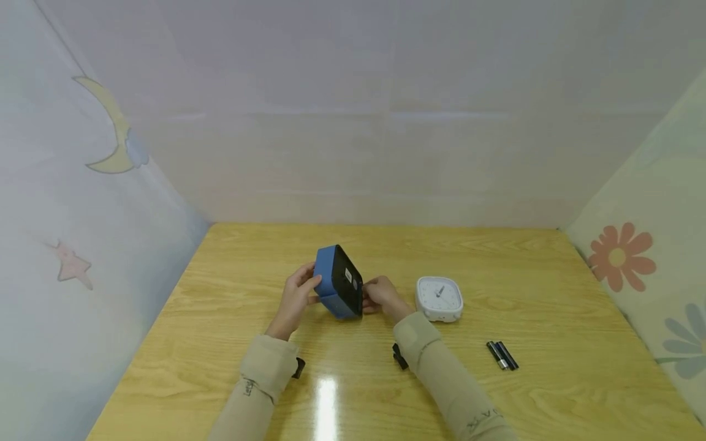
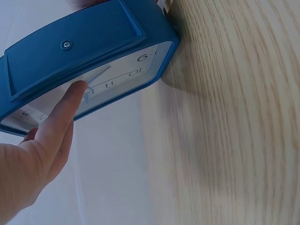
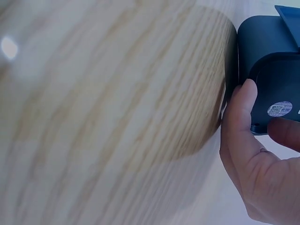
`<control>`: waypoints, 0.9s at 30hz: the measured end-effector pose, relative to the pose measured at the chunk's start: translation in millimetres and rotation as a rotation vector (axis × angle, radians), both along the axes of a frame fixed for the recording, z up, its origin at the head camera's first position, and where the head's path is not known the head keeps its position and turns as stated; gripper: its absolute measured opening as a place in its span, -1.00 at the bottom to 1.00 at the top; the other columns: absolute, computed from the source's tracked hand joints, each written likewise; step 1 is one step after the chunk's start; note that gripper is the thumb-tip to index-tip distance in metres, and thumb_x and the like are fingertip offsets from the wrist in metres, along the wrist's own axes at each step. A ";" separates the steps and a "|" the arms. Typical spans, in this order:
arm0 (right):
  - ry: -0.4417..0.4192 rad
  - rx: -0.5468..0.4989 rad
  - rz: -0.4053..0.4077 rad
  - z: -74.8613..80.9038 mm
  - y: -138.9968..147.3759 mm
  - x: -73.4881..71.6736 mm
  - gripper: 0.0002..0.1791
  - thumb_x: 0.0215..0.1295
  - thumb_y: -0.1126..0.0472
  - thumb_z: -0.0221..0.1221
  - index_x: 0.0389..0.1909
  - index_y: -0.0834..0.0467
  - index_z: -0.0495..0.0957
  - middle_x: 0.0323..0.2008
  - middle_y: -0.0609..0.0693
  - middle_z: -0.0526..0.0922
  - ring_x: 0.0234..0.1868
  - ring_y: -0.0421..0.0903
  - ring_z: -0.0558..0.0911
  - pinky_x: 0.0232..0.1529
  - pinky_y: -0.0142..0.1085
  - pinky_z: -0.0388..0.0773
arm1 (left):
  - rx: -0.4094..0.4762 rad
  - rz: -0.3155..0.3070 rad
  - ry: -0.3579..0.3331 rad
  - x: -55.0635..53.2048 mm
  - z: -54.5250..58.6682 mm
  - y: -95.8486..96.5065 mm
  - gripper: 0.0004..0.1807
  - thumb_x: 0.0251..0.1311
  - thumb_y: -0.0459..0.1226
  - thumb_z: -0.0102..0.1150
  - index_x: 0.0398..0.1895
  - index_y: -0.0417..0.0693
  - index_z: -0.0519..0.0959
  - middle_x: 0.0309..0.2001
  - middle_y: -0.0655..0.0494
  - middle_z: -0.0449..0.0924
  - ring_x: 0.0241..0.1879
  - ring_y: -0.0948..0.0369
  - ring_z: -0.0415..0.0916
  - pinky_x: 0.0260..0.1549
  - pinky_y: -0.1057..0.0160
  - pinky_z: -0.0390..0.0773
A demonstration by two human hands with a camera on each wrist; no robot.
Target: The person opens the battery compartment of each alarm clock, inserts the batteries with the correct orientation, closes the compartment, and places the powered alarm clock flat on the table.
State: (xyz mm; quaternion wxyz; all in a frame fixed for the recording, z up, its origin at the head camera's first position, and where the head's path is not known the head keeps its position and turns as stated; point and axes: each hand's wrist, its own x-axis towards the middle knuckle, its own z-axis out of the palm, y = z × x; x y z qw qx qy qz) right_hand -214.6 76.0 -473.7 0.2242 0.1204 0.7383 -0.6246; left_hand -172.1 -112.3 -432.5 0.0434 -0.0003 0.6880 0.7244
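A blue desk clock (image 1: 326, 269) is held tilted above the wooden table, its black back turned to the right. My left hand (image 1: 294, 300) grips its left side. In the left wrist view, a finger lies across the white numbered face of the clock (image 2: 70, 35). At the lower corner of the back is my right hand (image 1: 382, 295), fingers curled. The right wrist view shows that hand (image 3: 248, 154) with fingertips against the dark casing (image 3: 276, 77), close to a round sticker (image 3: 280, 109). Part of the right thumb and the far fingers are hidden.
A white clock (image 1: 439, 298) lies face up just right of my right hand. Two dark batteries (image 1: 502, 356) lie side by side farther right on the wooden table (image 1: 220, 269). Printed cloth walls (image 1: 353, 153) stand behind and beside the table.
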 end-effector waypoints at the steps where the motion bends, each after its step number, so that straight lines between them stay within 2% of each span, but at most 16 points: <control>1: 0.003 0.004 0.001 -0.5 0.3 0.3 -0.68 0.28 0.40 -0.10 -0.01 0.50 0.40 -0.53 0.11 0.47 -0.66 -0.13 0.49 -0.43 -0.16 0.60 | 0.002 0.002 0.000 -0.1 -0.6 0.4 -0.57 0.28 -0.34 -0.08 0.21 -0.29 0.30 0.07 -0.21 0.38 -0.04 0.02 0.40 -0.25 0.01 0.54; 15: 0.053 0.045 -0.020 -5.3 6.1 1.4 -0.72 0.23 0.42 -0.08 -0.09 0.50 0.44 -0.56 0.15 0.49 -0.70 -0.15 0.46 -0.56 -0.25 0.57 | 0.024 0.002 -0.002 -2.3 -9.6 1.7 -0.56 0.28 -0.35 -0.10 0.21 -0.34 0.28 0.09 -0.25 0.36 -0.03 0.03 0.39 -0.24 0.01 0.53; 23: 0.101 0.132 -0.016 -4.1 10.1 -0.1 -0.67 0.25 0.39 -0.02 -0.01 0.49 0.40 -0.56 0.14 0.49 -0.64 -0.11 0.47 -0.52 -0.21 0.58 | 0.022 -0.010 0.005 -5.5 -13.4 1.7 -0.55 0.30 -0.35 -0.12 0.23 -0.38 0.25 0.09 -0.27 0.34 -0.04 0.04 0.40 -0.23 0.04 0.54; 27: 0.126 0.174 -0.022 -1.7 11.6 -0.9 -0.69 0.24 0.38 0.00 -0.04 0.48 0.41 -0.57 0.13 0.48 -0.63 -0.11 0.48 -0.52 -0.21 0.59 | 0.019 -0.021 0.006 -7.2 -14.4 1.2 -0.54 0.31 -0.35 -0.14 0.24 -0.38 0.22 0.10 -0.28 0.33 -0.04 0.04 0.40 -0.22 0.06 0.54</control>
